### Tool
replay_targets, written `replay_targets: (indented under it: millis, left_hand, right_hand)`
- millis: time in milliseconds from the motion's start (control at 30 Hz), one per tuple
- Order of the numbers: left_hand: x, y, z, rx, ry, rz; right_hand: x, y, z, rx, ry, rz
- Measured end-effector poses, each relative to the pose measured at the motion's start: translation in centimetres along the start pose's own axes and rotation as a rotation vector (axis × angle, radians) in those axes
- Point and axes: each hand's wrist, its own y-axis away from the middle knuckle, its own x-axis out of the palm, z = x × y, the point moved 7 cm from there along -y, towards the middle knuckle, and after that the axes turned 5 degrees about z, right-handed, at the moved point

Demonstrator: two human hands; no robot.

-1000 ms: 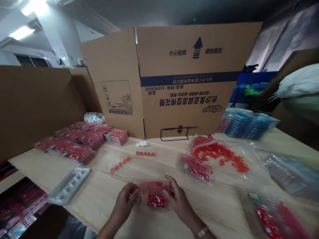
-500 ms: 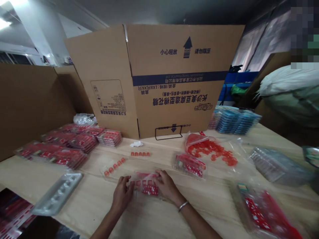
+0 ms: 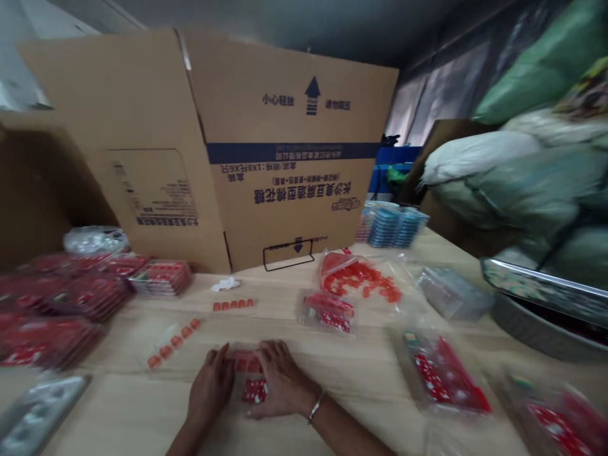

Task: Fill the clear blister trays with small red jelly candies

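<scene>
A clear plastic tray (image 3: 255,391) rests low on the table in front of me, with red cup-shaped pieces and a red packet with white marks inside. Its left edge is gripped by my left hand (image 3: 210,385), whose fingers are curled and closed. My right hand (image 3: 284,383), a silver bangle on its wrist, closes over the tray's right side and hides part of it. Just beyond lie a slanted row of red pieces (image 3: 177,341) and a straight row of red pieces (image 3: 233,304).
Filled red packs (image 3: 85,294) are stacked at left beside a grey moulded tray (image 3: 40,411). A large cardboard box (image 3: 289,171) stands behind. To the right are a bag of red pieces (image 3: 356,278), more filled packs (image 3: 446,373), clear trays (image 3: 453,294) and blue stacks (image 3: 396,227).
My view has swung to the right, bringing a grey basin and another filled pack into sight. My right hand now covers more of the tray, and both hands still hold it.
</scene>
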Motion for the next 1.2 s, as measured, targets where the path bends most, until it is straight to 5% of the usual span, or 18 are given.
replay_targets:
  millis: [200, 300, 400, 500, 600, 800, 933, 1067, 1200]
  left_hand:
    - [2.6, 3.1, -1.6, 0.169, 0.049, 0.002]
    - [-0.6, 1.7, -0.7, 0.197, -0.086, -0.052]
    - [-6.4, -1.2, 2.6, -0.04, -0.374, -0.209]
    - [-8.5, -3.2, 6.2, -0.228, -0.472, -0.109]
    - [-6.3, -2.8, 6.6, -0.06, -0.45, -0.028]
    - [0.8, 4.7, 0.5, 0.487, -0.433, -0.005]
    - [2.0, 7.0, -2.7, 0.537, -0.401, 0.056]
    - [1.4, 6.3, -3.0, 0.502, -0.331, 0.073]
    - [1.9, 6.5, -3.3, 0.526, -0.303, 0.097]
  right_hand:
    - [-2.5, 4.0, 0.3, -0.006, 0.046, 0.125]
    - [-7.3, 5.9, -2.7, 0.068, 0.069, 0.035]
    - [-12.8, 6.3, -7.8, 0.25, 0.193, -0.113]
    - [-14.2, 5.4, -12.3, 0.396, 0.273, 0.04]
    - [-14.0, 4.0, -14.4, 0.411, 0.277, 0.124]
    - [-13.8, 1.6, -16.1, 0.433, 0.248, 0.216]
    - [-13.8, 1.2, -15.8, 0.458, 0.228, 0.228]
    - [-14.4, 2.0, -14.0, 0.462, 0.211, 0.215]
    - [-17.2, 7.1, -9.3, 0.333, 0.23, -0.005]
